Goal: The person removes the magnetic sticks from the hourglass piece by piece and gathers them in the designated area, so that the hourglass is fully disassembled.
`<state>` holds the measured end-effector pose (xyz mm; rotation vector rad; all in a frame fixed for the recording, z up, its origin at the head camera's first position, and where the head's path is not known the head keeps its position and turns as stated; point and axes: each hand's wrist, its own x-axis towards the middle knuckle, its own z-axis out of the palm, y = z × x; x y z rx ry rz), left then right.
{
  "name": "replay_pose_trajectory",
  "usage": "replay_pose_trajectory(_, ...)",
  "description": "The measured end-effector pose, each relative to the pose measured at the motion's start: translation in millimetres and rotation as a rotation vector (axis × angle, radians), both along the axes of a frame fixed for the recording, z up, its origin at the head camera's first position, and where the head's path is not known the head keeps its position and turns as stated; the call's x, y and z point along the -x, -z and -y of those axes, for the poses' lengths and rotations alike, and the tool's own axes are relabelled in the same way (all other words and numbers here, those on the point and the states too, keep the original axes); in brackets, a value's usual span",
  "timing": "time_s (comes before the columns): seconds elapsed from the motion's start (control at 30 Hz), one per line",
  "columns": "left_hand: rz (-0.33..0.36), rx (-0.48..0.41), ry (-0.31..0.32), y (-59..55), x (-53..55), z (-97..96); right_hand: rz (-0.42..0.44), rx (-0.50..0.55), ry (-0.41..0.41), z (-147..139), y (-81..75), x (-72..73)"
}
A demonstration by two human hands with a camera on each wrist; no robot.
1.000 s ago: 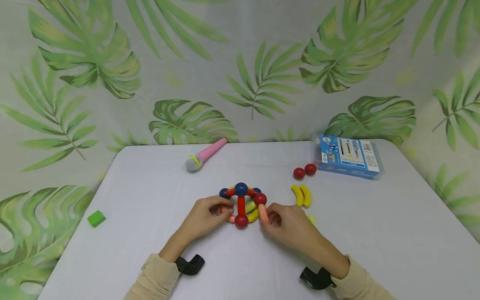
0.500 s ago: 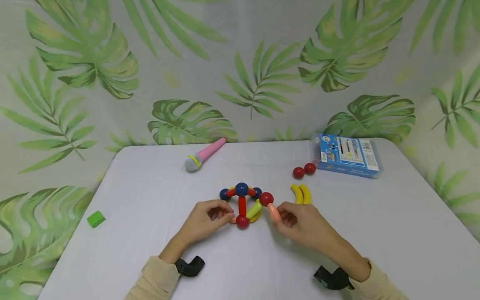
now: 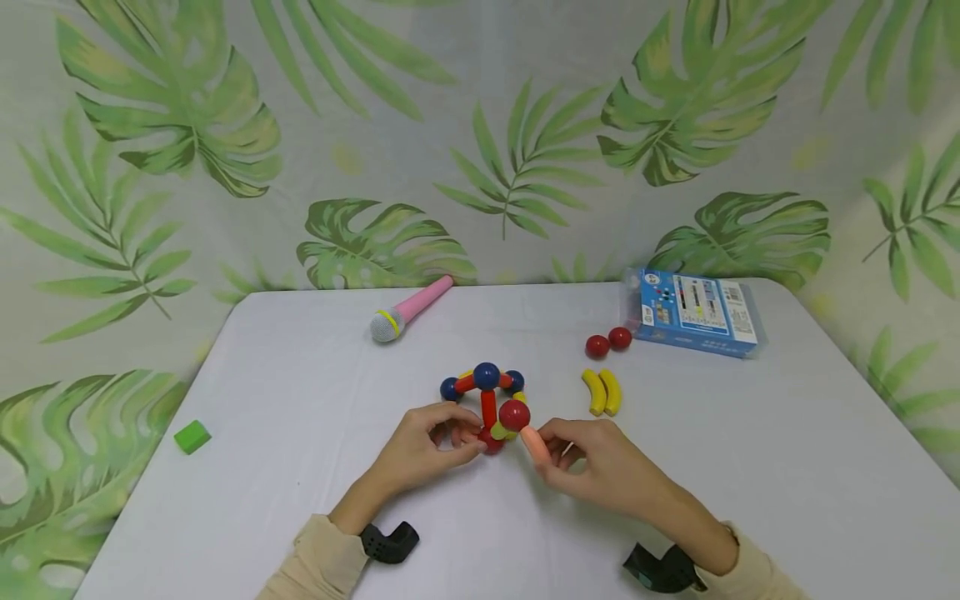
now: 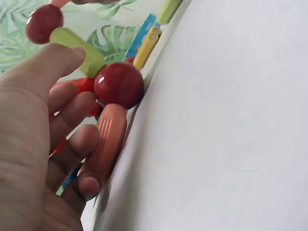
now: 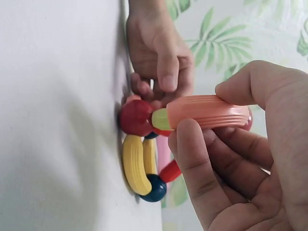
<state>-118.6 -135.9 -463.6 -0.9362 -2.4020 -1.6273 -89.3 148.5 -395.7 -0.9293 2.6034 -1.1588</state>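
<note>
1. Leaf-print cloth (image 3: 360, 167) is hanging behind a white counter (image 3: 315, 375). 1 green block (image 3: 192, 437) is sitting far left; 1 toy microphone (image 3: 408, 310) is lying at the back, left of centre.
2. Change vs half a second back: left hand (image 3: 423, 443) is edging right at the near side of the build (image 3: 489, 408); right hand (image 3: 600, 462) is bringing the upper red ball (image 3: 514, 415) leftward and nearer the person. My read: that branch is getting re-angled about the lower red ball (image 4: 119, 85), so its position isn't settling yet.
3. Left hand: thumb is standing apart from the fingers, fingertips lying along the lower peach stick (image 4: 109, 134). Can't tell if it's gripping.
4. Build is standing mid-counter between the hands. Showing: 3 blue balls (image 3: 513, 381), 2 red balls, 3 red sticks (image 3: 466, 384), 2 peach sticks, 1 light-green stick (image 4: 92, 60) linking the red balls. At least 2 yellow curved sticks (image 5: 136, 166) are showing; others may be hiding.
5. Right hand is pinching the upper peach stick (image 3: 535, 445), ball riding on its end.
6. Right side: 2 yellow pieces (image 3: 595, 390) and 2 loose red balls (image 3: 597, 347) are lying near 1 blue box (image 3: 697, 304). Another light-green piece (image 4: 169, 10) is showing only to the left wrist camera.
</note>
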Motion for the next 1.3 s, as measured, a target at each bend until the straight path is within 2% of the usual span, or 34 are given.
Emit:
replay_pose_trajectory(0.13, -0.027, -0.056, 0.025, 1.0, -0.9, -3.6, 0.008, 0.019, -0.062, 6.5, 2.2, -2.1)
replay_pose_trajectory(0.27, 0.001, -0.073, 0.045, 0.4, -1.7, -2.8, 0.034, 0.019, -0.089, 13.2, 5.6, -2.9)
replay_pose_trajectory(0.4, 0.054, -0.076, 0.060, -2.1, -4.0, -1.3, 0.062, 0.019, -0.070, 16.0, 9.0, -1.9)
replay_pose_trajectory(0.53, 0.095, -0.137, 0.070, -8.0, -7.4, -1.3, 0.046, 0.027, -0.038, 16.2, 11.0, -1.3)
replay_pose_trajectory(0.67, 0.067, -0.169, 0.083, -15.6, -8.4, -1.9, 0.021, 0.055, -0.032, 16.8, 11.9, -1.2)
replay_pose_trajectory(0.83, 0.039, -0.152, 0.070, -21.6, -12.1, 5.3, -0.038, 0.075, -0.008, 17.9, 10.9, -2.6)
replay_pose_trajectory(0.9, 0.055, -0.144, 0.072, -22.9, -17.2, 8.6, -0.063, 0.065, 0.002, 18.6, 9.6, -4.7)
replay_pose_trajectory(1.03, 0.056, -0.144, 0.113, -20.5, -29.0, 13.2, -0.102, 0.003, 0.000, 21.4, 7.2, -10.9)
replay_pose_trajectory(1.13, 0.054, -0.135, 0.122, -16.2, -35.5, 15.2, -0.098, -0.047, 0.001, 24.2, 7.3, -14.5)
replay_pose_trajectory(1.3, 0.043, -0.041, 0.053, -8.6, -36.3, 16.6, -0.064, -0.089, 0.030, 22.2, 9.2, -13.7)
